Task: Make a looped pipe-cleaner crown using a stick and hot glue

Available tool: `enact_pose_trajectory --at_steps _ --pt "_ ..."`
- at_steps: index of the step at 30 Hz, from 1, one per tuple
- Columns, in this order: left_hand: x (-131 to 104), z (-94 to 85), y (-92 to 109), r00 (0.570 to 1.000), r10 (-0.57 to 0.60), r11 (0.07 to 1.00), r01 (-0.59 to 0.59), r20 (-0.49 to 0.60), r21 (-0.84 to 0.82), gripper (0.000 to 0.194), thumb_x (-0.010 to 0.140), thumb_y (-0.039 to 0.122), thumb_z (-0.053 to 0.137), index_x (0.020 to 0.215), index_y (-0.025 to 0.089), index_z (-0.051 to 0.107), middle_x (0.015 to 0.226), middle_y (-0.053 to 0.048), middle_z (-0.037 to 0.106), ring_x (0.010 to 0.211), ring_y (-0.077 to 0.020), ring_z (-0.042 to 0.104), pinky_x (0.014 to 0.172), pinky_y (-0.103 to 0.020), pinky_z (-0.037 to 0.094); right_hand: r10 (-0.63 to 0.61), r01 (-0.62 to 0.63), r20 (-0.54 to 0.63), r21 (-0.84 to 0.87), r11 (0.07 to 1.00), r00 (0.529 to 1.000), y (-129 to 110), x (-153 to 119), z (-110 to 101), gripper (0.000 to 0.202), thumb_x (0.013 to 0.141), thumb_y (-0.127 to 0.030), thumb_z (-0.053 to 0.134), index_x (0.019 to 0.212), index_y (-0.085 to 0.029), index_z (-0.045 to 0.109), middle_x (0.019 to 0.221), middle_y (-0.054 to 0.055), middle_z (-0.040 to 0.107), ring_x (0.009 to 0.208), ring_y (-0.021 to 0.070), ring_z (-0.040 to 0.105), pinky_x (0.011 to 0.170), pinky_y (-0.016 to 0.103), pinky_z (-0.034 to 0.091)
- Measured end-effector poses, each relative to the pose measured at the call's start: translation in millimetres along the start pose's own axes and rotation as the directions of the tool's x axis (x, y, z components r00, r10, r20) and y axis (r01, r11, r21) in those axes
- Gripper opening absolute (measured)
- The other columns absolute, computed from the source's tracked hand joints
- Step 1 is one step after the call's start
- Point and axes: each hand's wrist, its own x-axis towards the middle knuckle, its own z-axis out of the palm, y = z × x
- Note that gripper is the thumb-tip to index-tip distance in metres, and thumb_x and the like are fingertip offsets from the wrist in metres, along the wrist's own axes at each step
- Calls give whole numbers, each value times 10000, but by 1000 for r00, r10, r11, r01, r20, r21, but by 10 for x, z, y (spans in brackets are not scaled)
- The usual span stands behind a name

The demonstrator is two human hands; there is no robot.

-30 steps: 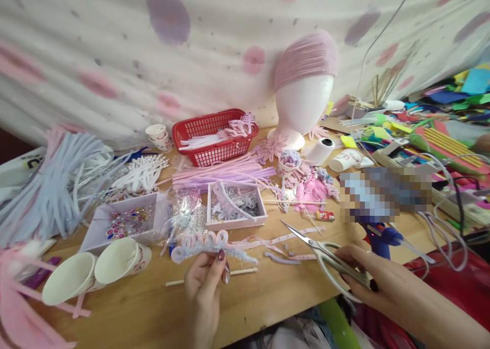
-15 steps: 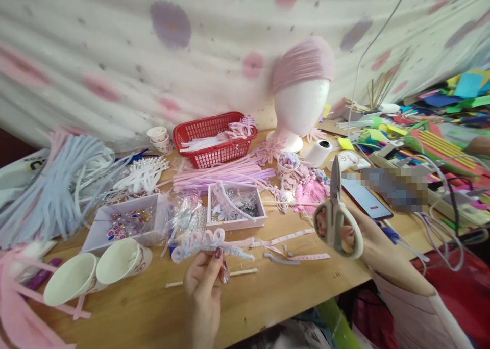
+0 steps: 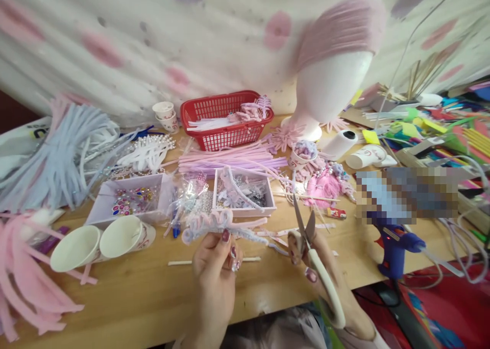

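Observation:
My left hand (image 3: pixel 216 270) pinches a pipe-cleaner piece (image 3: pixel 245 232) between thumb and fingers, above the table. Pink loops curl along its top left, and a pale blue strand runs out to the right. My right hand (image 3: pixel 337 282) has its fingers in the handles of a pair of scissors (image 3: pixel 319 272). The scissor blades are spread apart and point up and away, to the right of the pipe-cleaner piece without touching it. Under my left hand a thin white stick (image 3: pixel 179 263) lies on the table, partly hidden.
A white box of charms (image 3: pixel 245 212) and a red basket (image 3: pixel 229 143) stand behind my hands. Two paper cups (image 3: pixel 76 249) lean at left, near pink pipe cleaners (image 3: pixel 34 272). A foam head (image 3: pixel 329 83) stands at the back; a blue glue gun (image 3: pixel 394 252) is at right.
The scissors have come left and down towards my left hand, and their blades have opened. My left hand still holds the pipe-cleaner piece. The camera view has shifted, bringing the glue gun fully into view.

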Motion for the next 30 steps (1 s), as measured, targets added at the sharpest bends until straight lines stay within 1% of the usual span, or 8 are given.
enact_pose_trajectory --at_steps 2,7,10,15,18,23,27,30 --pt "-35 44 -18 1000 -19 999 19 3 -33 452 568 401 945 516 174 557 459 60 470 431 -57 405 443 -181 377 -34 35 47 -21 999 998 24 -5 103 409 868 -629 655 1016 -271 524 858 8 527 729 161 493 666 280 480" --pt "-92 119 -60 990 -123 985 130 62 -114 389 592 329 945 547 167 595 439 62 488 417 -55 423 444 -182 379 -91 100 115 -80 992 989 32 76 250 362 911 -587 624 1019 -274 477 877 -3 498 771 165 481 695 271 458" --pt "-115 140 -54 986 -156 974 164 61 -155 380 587 289 946 550 166 588 438 70 483 411 -50 414 435 -179 368 -157 169 108 -110 980 982 38 105 247 360 917 -585 613 1031 -275 470 889 -1 495 779 173 488 705 285 455" --pt "-147 150 -18 979 -192 966 201 69 -162 369 587 278 938 573 161 587 467 76 487 419 -45 405 436 -183 363 -187 205 105 -209 956 977 57 98 178 355 904 -537 649 1059 -277 465 905 1 486 798 180 484 724 298 443" --pt "-147 152 -14 970 -221 961 234 100 -145 348 588 282 933 612 155 610 483 82 478 421 -40 388 432 -180 341 -209 236 119 -305 923 971 52 97 143 384 853 -450 725 1077 -268 472 890 -7 487 768 170 469 719 292 449" --pt "-147 136 -30 973 -207 968 219 102 -127 345 601 286 910 622 163 588 495 91 436 433 -42 359 443 -191 321 -294 307 101 -460 833 950 16 115 108 465 802 -296 773 1159 -247 480 941 16 556 785 173 544 725 283 493" --pt "-168 122 -54 970 -216 963 231 116 -142 318 640 284 882 643 170 585 511 89 421 447 -47 358 452 -194 314 -402 375 79 -558 741 912 -5 133 109 403 795 -265 764 1095 -239 496 873 3 557 699 155 530 628 257 474" --pt "-161 132 -65 967 -224 955 242 120 -173 307 649 267 874 631 169 583 519 83 427 455 -46 380 459 -190 326 -436 388 70 -597 702 897 2 143 100 381 791 -263 766 1059 -237 496 843 -1 554 673 147 521 602 252 468"
